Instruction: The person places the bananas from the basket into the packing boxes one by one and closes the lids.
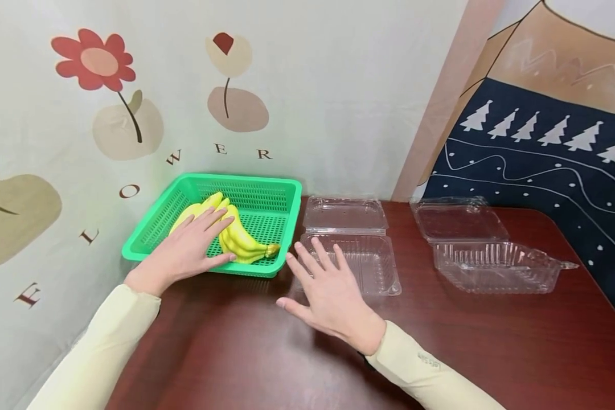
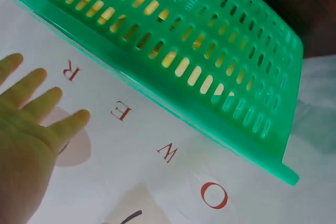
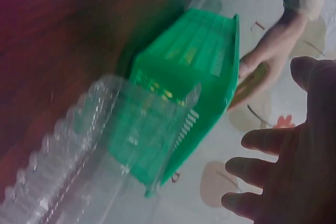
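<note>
A green slotted basket (image 1: 246,180) stands at the back left of the table, with yellow bananas (image 1: 240,236) in it, their stem end toward the basket's front right. Over the basket's front left side is my left hand (image 1: 187,245), fingers spread and partly covering the bananas; whether it touches them I cannot tell. My right hand (image 1: 334,293) is in front of a clear plastic clamshell box (image 1: 376,265), fingers straight and spread, holding nothing. The box lies open, its lid folded back toward the wall. In the right wrist view, the right fingers (image 3: 252,171) show apart from the basket.
A second clear clamshell box (image 1: 497,267) lies open on the right side of the dark red-brown table (image 1: 266,364). A wall cloth (image 1: 328,142) with printed flowers and letters rises behind and to the left. Another cloth (image 1: 523,159), with printed white trees, hangs at the right.
</note>
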`<state>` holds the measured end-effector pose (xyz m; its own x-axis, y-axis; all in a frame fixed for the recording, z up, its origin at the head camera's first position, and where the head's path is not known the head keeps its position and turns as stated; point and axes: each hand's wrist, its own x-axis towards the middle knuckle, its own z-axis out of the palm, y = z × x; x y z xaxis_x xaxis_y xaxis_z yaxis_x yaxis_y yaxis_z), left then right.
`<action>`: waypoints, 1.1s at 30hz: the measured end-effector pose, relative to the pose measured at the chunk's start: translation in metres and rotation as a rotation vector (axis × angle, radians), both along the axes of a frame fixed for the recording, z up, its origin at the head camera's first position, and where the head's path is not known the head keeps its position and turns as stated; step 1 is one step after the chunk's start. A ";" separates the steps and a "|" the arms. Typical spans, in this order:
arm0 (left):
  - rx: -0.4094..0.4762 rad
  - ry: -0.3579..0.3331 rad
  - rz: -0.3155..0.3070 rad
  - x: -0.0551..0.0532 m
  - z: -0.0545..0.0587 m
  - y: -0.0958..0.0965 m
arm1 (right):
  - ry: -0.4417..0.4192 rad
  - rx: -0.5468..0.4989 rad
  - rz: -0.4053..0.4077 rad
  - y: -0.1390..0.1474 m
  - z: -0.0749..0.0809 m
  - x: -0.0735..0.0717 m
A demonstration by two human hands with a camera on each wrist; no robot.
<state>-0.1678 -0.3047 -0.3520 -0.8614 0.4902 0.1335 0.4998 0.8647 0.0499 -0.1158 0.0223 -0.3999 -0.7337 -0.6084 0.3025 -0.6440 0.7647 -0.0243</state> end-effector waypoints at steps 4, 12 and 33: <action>-0.026 -0.012 -0.060 -0.012 0.000 -0.002 | -0.009 0.033 0.015 -0.010 -0.004 0.003; -0.104 0.020 -0.168 -0.034 -0.005 -0.005 | 0.003 0.074 0.041 -0.021 -0.008 0.004; -0.144 -0.177 -0.146 -0.062 -0.019 -0.005 | 0.036 0.103 0.051 -0.030 -0.017 0.007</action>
<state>-0.2297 -0.3100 -0.3712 -0.7839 0.6138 -0.0933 0.6140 0.7887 0.0297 -0.1089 -0.0081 -0.4170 -0.6912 -0.6734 0.2620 -0.6809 0.7284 0.0761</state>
